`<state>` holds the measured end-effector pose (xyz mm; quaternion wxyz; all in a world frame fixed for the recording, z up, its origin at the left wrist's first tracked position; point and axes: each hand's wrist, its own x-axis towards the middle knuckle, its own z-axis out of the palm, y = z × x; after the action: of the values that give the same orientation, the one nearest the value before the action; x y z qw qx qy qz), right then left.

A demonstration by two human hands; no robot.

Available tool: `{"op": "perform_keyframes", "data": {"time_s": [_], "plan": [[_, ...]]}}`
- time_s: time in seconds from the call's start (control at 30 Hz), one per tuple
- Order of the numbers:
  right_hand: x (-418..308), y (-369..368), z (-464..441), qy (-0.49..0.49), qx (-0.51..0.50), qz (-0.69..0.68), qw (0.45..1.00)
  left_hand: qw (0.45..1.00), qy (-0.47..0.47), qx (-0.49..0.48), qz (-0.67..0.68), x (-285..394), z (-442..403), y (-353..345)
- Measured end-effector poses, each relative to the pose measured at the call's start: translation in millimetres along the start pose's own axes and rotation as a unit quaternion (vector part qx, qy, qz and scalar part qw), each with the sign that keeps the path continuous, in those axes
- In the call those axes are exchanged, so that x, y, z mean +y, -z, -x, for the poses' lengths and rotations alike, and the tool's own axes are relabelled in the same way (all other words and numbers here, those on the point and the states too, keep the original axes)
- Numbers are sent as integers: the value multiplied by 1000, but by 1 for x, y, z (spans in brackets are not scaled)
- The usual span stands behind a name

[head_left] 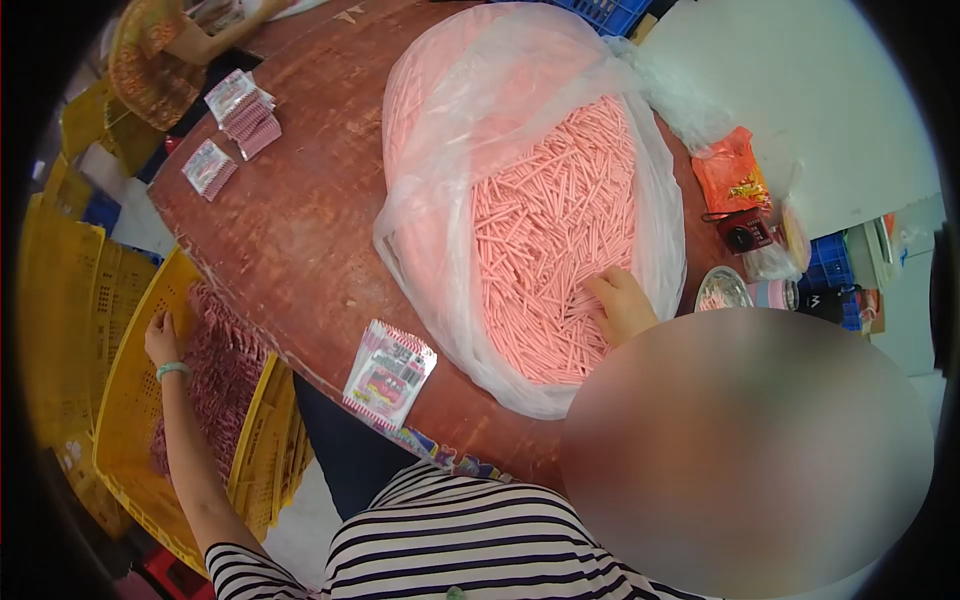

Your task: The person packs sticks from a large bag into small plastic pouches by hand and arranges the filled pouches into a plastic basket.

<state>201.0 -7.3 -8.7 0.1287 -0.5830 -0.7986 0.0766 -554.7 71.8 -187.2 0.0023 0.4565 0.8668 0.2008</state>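
Note:
My left hand (pixel 163 340), wearing a pale green bangle (pixel 173 369), is over the left part of a yellow crate (pixel 128 415). Its fingers look curled together; whatever may be in them is hidden. Many small dark pink-and-white packets (pixel 215 365) fill the crate. My right hand (pixel 622 307) reaches into a large clear plastic bag (pixel 425 200), its fingers closed among the thin pink sticks (pixel 545 250). Part of that hand and its forearm sit behind a blurred oval. Near the table edge before me lies a stack of printed sachets (pixel 390 375).
More sachet stacks (pixel 240 110) lie at the far left of the red-brown table (pixel 310 200). A person (pixel 150 60) sits beyond. To the right are an orange packet (pixel 730 172), a small dark red device (pixel 745 231) and a bowl with pink pieces (pixel 722 290).

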Motion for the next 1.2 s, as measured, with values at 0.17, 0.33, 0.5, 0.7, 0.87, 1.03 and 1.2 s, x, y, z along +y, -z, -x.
{"op": "perform_keyframes", "data": {"time_s": [0.17, 0.33, 0.5, 0.7, 0.87, 1.03, 1.2], "plan": [[0, -8, 1, 30, -69, 81, 994, 987, -73, 33, 137, 94, 63, 87], [-10, -11, 4, 59, -70, 110, 990, 921, -188, -137, 312, 229, 210, 139], [-9, -16, -1, 59, -95, 142, 984, 893, -339, -154, 253, 283, 278, 110], [-4, -16, 1, 60, -60, 132, 988, 921, -308, -135, 198, 295, 286, 95], [-3, -8, 2, 64, -57, 109, 990, 917, -301, -175, 197, 296, 282, 91], [3, -10, 3, 62, -50, 101, 992, 883, -174, -305, 311, 294, 277, 87], [4, -8, 2, 53, -31, 67, 996, 867, -148, -307, 364, 289, 274, 83]]}}
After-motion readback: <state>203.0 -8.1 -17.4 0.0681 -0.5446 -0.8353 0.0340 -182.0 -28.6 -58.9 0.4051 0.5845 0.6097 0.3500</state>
